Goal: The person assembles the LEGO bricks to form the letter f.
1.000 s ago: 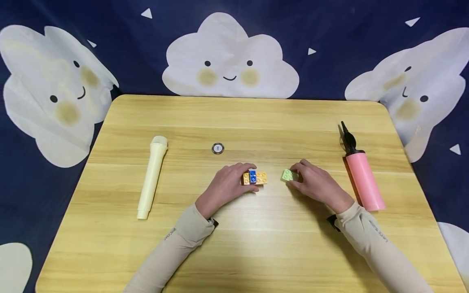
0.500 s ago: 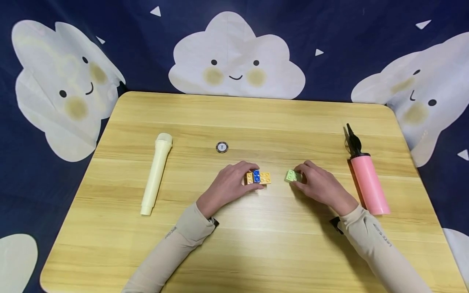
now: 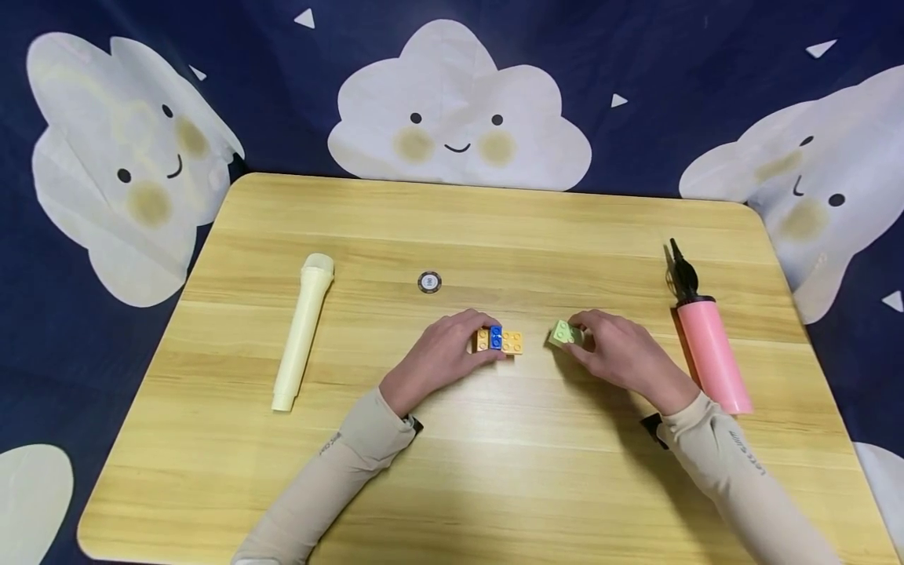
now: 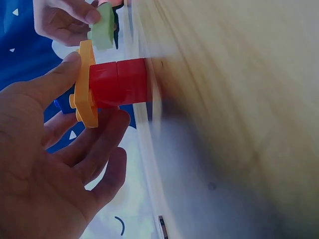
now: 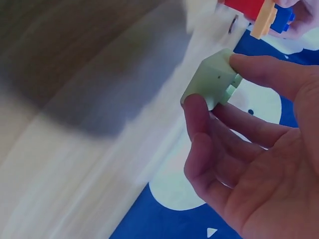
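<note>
Near the middle of the table, my left hand (image 3: 443,355) pinches an orange building-block plate (image 3: 513,343) between thumb and fingers. A small blue block (image 3: 497,337) sits on top of that plate. Under it, in the left wrist view, two stacked red blocks (image 4: 118,82) reach down to the tabletop. To the right, my right hand (image 3: 621,349) holds a light green block (image 3: 563,333), tilted, with studs upward. The right wrist view shows the thumb and fingertips on the sides of the green block (image 5: 212,79), raised over the table. A short gap separates the two hands.
A cream toy microphone (image 3: 302,333) lies on the left of the wooden table (image 3: 452,494). Behind my left hand is a round poker chip (image 3: 429,282). A pink hand pump (image 3: 713,357) with a black nozzle lies at the right. A cloud-patterned blue cloth hangs behind.
The green block has tilted and risen slightly in my right hand. My left hand keeps its grip on the orange plate. The head view has shifted a little.
</note>
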A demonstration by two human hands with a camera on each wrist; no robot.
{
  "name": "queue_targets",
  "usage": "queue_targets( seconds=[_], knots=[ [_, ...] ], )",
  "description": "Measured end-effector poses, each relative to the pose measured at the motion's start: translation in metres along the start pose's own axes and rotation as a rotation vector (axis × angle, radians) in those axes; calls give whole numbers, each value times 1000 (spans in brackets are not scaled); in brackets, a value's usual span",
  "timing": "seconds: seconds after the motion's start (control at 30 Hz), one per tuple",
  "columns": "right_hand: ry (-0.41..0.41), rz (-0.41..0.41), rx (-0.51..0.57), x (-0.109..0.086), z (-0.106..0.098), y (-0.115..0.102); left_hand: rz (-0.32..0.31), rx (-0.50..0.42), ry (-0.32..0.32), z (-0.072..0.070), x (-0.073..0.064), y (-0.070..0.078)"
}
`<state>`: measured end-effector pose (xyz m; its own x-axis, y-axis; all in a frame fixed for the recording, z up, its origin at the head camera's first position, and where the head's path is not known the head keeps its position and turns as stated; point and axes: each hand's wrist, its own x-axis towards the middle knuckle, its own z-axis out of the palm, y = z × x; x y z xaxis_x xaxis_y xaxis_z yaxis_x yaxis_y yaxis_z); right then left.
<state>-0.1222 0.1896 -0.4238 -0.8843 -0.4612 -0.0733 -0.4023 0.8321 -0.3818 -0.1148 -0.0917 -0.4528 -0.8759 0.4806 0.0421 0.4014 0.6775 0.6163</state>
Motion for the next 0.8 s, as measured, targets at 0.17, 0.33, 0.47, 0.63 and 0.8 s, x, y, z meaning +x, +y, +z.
queue_targets(
  seconds=[0.17, 0.33, 0.47, 0.63, 0.8],
  knots=[
    [42, -51, -28, 2, -3, -4, -4, -10, -6, 0, 1, 0],
    [93, -104, -33, 3, -4, -11, -6, -7, -9, 0, 2, -1],
    [112, -144, -22, 4, -5, -16, -2, -6, -13, 0, 2, -1],
    [134, -187, -13, 5, -7, -20, 3, 2, -13, -1, 2, -2],
    [162, -215, -16, 6, -8, -24, 0, 6, -16, -1, 2, -2]
  ],
)
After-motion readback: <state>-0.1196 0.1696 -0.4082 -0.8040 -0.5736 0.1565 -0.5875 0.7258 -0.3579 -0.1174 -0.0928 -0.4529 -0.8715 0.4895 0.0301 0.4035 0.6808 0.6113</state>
